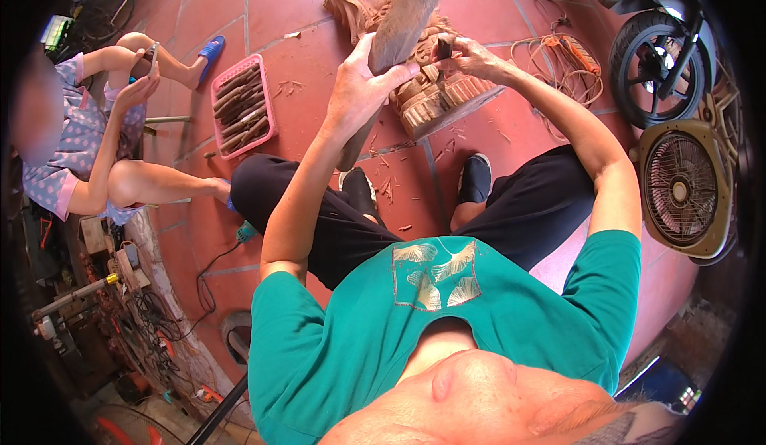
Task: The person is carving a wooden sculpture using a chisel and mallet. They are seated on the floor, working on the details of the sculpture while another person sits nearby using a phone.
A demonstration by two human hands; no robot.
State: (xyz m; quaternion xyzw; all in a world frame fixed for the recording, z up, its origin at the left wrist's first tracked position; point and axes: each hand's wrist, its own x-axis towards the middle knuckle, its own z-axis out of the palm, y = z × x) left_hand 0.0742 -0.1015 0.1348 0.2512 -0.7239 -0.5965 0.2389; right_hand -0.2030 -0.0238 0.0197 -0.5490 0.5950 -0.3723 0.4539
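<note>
My left hand (363, 86) is wrapped round a long, flat wooden bat (408, 15), which slants from the top of the view down toward my left shoe. Just to its right, the fingers of my right hand (472, 59) are closed on a short dark tool (444, 47), held against the carving; its kind is hard to make out. The reddish-brown wood carving (431, 94) lies on the floor ahead of my feet, with deep figures and a ridged, flat-ended base. The bat hides part of its middle.
A pink basket (274, 126) of wood-handled carving tools (239, 108) stands left. Wood chips (388, 185) litter the red tiles. A seated person (88, 142) holds a phone at far left. An orange power strip (576, 52) with cable, a motorbike wheel (658, 70) and a box fan (682, 189) are right.
</note>
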